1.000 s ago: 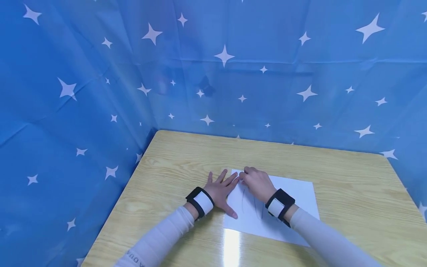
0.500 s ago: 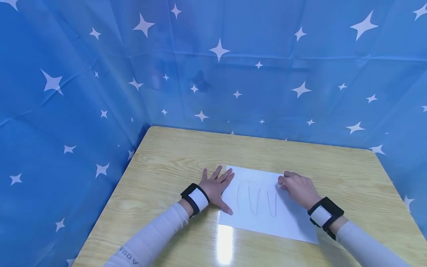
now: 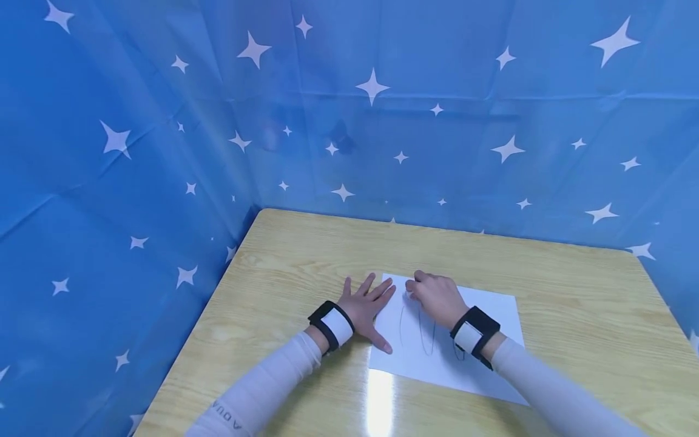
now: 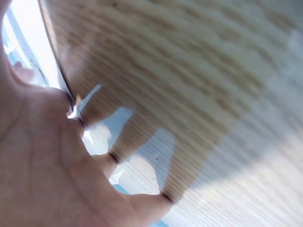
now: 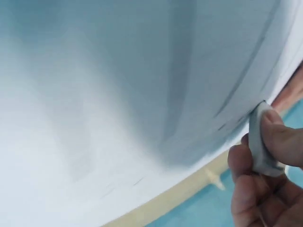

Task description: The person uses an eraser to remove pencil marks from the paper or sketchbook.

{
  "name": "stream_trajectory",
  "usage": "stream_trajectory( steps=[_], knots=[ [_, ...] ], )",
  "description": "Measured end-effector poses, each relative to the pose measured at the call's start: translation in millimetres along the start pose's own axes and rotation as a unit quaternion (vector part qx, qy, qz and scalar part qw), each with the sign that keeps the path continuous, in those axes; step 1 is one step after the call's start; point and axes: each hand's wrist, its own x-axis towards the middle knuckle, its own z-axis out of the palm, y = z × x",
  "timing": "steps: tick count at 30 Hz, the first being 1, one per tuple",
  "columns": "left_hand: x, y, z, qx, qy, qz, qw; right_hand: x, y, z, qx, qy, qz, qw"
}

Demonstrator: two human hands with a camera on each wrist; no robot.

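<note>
A white sheet of paper (image 3: 406,364) lies on the table, with several curved pencil strokes (image 3: 423,337) drawn on it. My left hand (image 3: 364,311) rests with fingers spread over the sheet's left edge, some of it on the table. Near the top left of the paper, my right hand (image 3: 438,298) pinches a small white-grey eraser (image 5: 259,142) between thumb and fingers. In the right wrist view, the eraser's end meets the paper beside the upper ends of the strokes, where faint short marks show. From the head, the right hand hides the eraser and some strokes.
The wood-grain table (image 3: 306,255) reaches back to a blue curtain (image 3: 306,121) with white stars, which also hangs along the left side. A bright light reflection lies on the tabletop below the paper.
My right hand went right along the paper's upper part, then came back left to near the top left corner, still holding the eraser. The left hand stays on the sheet's left edge.
</note>
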Motion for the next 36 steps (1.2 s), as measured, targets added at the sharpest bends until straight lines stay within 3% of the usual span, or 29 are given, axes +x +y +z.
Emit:
stream_trajectory(
  steps=[8, 11, 15, 21, 26, 30, 36],
  knots=[
    [-5.3, -8.6, 2.6, -0.001, -0.001, -0.012, 0.9999, -55.7, 48.8, -10.6, 0.004, -0.014, 0.047, 0.9988],
    [-9.0, -11.8, 3.2, 0.000, -0.007, -0.015, 0.9999, -62.3, 53.8, -12.5, 0.018, -0.016, 0.052, 0.9983],
    [-10.4, -13.7, 3.4, -0.010, -0.017, -0.015, 0.9997, -42.4, 31.3, -14.2, 0.043, -0.013, 0.042, 0.9981],
    [3.2, -12.0, 10.5, 0.000, -0.003, -0.011, 0.9999, 0.6, -19.8, -6.0, 0.052, 0.007, -0.038, 0.9979],
    [4.2, -3.7, 5.4, 0.015, -0.008, -0.008, 0.9998, 3.0, -25.4, 1.4, 0.010, 0.005, -0.056, 0.9984],
    [1.6, -0.4, 0.8, 0.014, -0.001, -0.002, 0.9999, -18.4, -7.6, -3.7, -0.003, -0.012, -0.041, 0.9991],
    [0.7, -2.7, 1.0, -0.002, -0.003, 0.000, 1.0000, -73.0, 36.9, -13.6, -0.013, -0.025, 0.007, 0.9996]
  ],
)
